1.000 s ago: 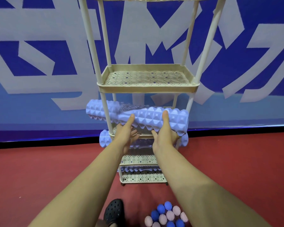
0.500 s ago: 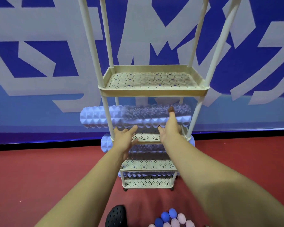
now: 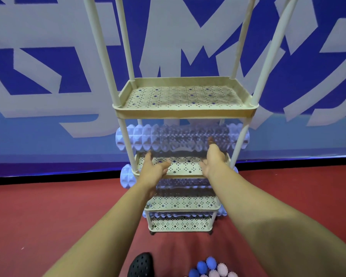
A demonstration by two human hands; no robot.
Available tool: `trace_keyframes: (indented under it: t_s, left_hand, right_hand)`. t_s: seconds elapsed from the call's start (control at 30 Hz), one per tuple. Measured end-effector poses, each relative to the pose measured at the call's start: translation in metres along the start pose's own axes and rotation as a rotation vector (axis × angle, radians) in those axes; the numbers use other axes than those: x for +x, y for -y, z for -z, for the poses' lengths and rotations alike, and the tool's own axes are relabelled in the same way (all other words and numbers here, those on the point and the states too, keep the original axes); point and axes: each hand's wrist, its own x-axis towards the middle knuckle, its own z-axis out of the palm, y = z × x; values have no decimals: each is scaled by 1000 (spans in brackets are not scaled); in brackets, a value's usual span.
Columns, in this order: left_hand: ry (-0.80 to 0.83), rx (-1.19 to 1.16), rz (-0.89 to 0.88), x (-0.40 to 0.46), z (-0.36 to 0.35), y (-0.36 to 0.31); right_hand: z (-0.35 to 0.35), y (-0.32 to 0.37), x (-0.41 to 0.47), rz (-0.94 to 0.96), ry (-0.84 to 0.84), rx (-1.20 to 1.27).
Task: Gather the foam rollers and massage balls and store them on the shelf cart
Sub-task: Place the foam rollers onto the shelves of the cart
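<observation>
Head view, the only one. Cart (image 3: 185, 112) stands centre frame against a blue-and-white wall (image 3: 48, 76), on a red floor (image 3: 48, 206).

Top roller (image 3: 136, 139) lies crosswise on the second tier, mid-frame, both ends poking out past the posts. Its middle looks blurred, so the exact seating on the tier cannot be read. A second roller (image 3: 128, 176) sits one tier lower, and the edge of a third (image 3: 180, 215) shows lower still. The tier above the top roller is bare.

Left hand (image 3: 154, 170): fingers spread and relaxed, gripping nothing, just in front of the tier rim below the top roller; contact cannot be told. Right hand (image 3: 214, 158): fingers straight, reaching up against the roller's front face, apparently touching or pushing, not wrapped round it.

Judgement: roller placement is near done; balls (image 3: 210, 268) are still on the floor, bottom centre-right, beside a black shoe (image 3: 141, 265).

Risks:
- The roller is round and the tier rim is low. If released before it settles it could roll forward off the front edge.
- Overhang on both ends: a knock from a forearm on withdrawal could pivot it out between the posts.
- The cart looks light and seems to have castors; a hard push could shift it toward the wall.

In the way: front posts flank both hands, limiting sideways room. The balls lie close to the shoe, so a step could scatter them.
</observation>
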Motion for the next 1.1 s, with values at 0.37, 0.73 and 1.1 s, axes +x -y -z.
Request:
trace_keyframes:
  t_s: [0.37,0.73,1.1]
  left_hand:
    - [-30,307,-222,-22,-8,4]
    - [341,909,-565,-112,-128,45]
    - [749,1222,-721,-141,-298,106]
  right_hand:
    - [36,-13,-18,373,200,-738]
    - [242,5,-50,984,208,-1603]
    - [482,-19,-33,423,5,-1784]
